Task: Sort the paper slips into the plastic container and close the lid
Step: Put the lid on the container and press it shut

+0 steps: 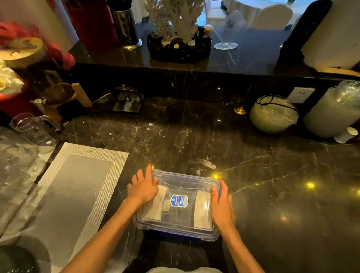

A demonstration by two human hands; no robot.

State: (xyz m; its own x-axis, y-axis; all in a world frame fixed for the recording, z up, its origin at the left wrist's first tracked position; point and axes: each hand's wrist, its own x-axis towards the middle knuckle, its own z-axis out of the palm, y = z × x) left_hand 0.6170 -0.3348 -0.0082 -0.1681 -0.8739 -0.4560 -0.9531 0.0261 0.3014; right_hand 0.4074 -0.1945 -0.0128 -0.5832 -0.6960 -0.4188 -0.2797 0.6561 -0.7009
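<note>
A clear plastic container (pixel 177 227) with blue clips sits on the dark marble counter in front of me. Its transparent lid (pixel 184 185), with a blue label in the middle, lies on top. Pale paper slips (pixel 155 207) show through the lid at the left and right sides inside. My left hand (pixel 144 187) lies flat on the lid's left end, fingers spread. On the lid's right end rests my right hand (pixel 222 201), palm down, fingers over the edge. Neither hand grips anything.
A grey woven placemat (pixel 73 190) lies left of the container. Clear glassware (pixel 7 159) crowds the far left. At the back stand a wrapped bowl (pixel 273 113), a tall jar (pixel 338 110) and a raised ledge with a coral ornament (pixel 179 18).
</note>
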